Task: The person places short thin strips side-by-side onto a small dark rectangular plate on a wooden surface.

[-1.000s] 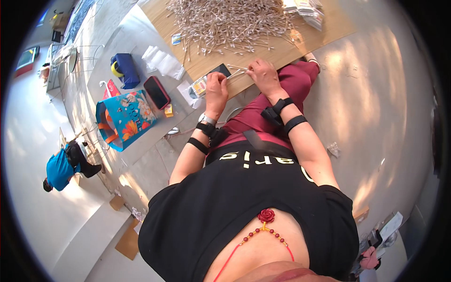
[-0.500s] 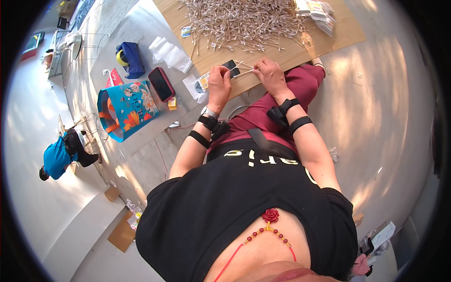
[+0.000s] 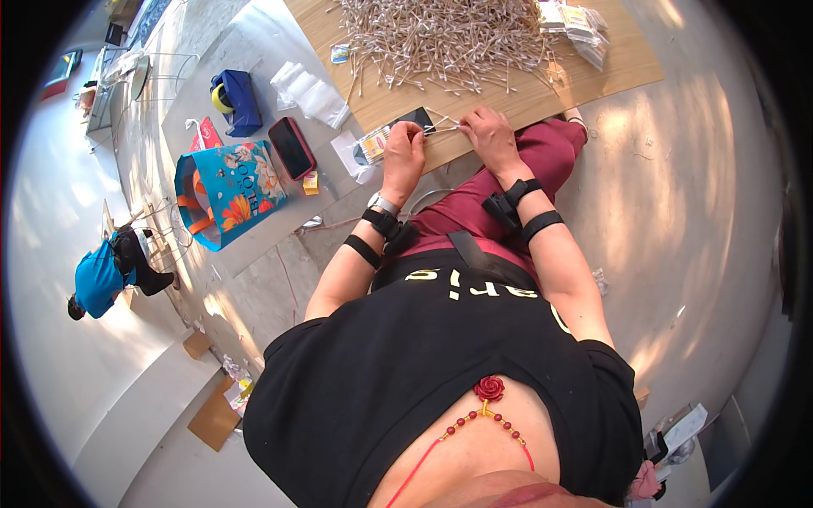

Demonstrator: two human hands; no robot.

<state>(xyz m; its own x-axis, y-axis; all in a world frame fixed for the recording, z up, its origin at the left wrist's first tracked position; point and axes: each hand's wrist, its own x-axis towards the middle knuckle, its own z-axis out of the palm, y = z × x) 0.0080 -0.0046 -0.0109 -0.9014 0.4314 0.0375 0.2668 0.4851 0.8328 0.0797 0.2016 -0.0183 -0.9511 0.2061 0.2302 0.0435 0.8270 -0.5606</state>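
Observation:
A few cotton swabs (image 3: 443, 126) span the gap between my hands, just over the near edge of the wooden tabletop (image 3: 457, 151). My right hand (image 3: 491, 140) pinches them at one end between thumb and fingertips. The other ends reach the pinched fingertips of my left hand (image 3: 403, 157). Beside the left hand lies a small clear packet of swabs (image 3: 373, 146), partly covered by that hand. A dark flat square (image 3: 416, 117) sits behind the left fingertips. Farther back spreads a large heap of loose cotton swabs (image 3: 449, 38).
Filled swab packets (image 3: 584, 32) lie at the heap's right. To the left are clear plastic bags (image 3: 309, 93), a phone (image 3: 292, 149), a blue tape dispenser (image 3: 237, 103) and a floral blue bag (image 3: 229, 193). A person in blue (image 3: 102, 275) is at far left.
My left hand has shifted slightly right and nearer me, uncovering more of the swab packet. The swabs between my hands are spread wider, while my right hand stays almost in place.

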